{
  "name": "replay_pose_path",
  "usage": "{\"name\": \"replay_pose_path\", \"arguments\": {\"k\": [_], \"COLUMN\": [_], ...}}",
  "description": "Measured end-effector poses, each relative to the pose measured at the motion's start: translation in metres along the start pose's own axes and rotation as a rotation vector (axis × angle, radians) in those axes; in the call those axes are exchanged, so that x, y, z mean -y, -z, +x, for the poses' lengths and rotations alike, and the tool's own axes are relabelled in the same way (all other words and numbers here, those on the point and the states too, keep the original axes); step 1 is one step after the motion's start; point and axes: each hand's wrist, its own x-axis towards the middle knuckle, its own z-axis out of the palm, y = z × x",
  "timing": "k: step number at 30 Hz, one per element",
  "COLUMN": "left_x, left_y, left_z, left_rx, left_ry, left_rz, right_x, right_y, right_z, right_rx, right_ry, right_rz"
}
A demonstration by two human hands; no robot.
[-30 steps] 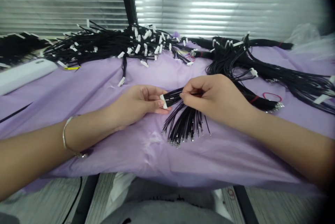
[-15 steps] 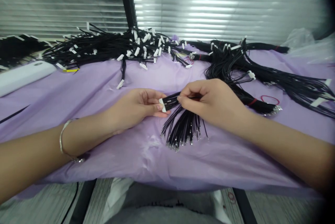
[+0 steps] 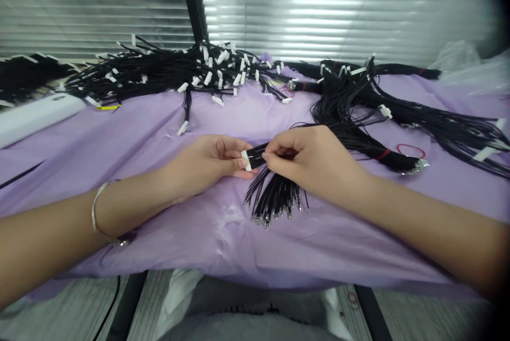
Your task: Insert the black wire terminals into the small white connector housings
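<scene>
Between thumb and fingers, my left hand (image 3: 223, 158) grips a small white connector housing (image 3: 247, 161). Several black wires run from the housing toward the right. Close beside it, my right hand (image 3: 306, 152) pinches a thin black wire (image 3: 258, 156) with a metal tip near the housing's wire side. Whether that tip is inside the housing I cannot tell. Below the right hand, a fan of loose black wires (image 3: 277, 195) with silver crimped terminals spreads over the purple cloth. The palm side of my right hand is hidden.
A heap of black wire harnesses (image 3: 159, 70) with white connectors lies along the back. To the right are wire bundles (image 3: 382, 152) tied with red bands, and a loose red band (image 3: 411, 150). A white device (image 3: 42, 115) sits at the left on the purple cloth (image 3: 159, 248).
My right hand has shifted left, bringing its fingertips and the pinched wire closer to the white connector housing. My left hand stays nearly still.
</scene>
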Motion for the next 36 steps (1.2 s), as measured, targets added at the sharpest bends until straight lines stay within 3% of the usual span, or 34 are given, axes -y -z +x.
{"name": "replay_pose_path", "arguments": {"k": [18,36], "left_x": [-0.002,0.000], "left_y": [-0.003,-0.002], "left_z": [0.001,0.001], "left_rx": [0.023,0.046], "left_ry": [-0.048,-0.043], "left_rz": [0.043,0.061], "right_x": [-0.002,-0.007], "right_y": [0.001,-0.010], "right_z": [0.005,0.007], "right_rx": [0.029,0.079], "right_ry": [0.037,0.157], "right_rz": [0.014,-0.097]}}
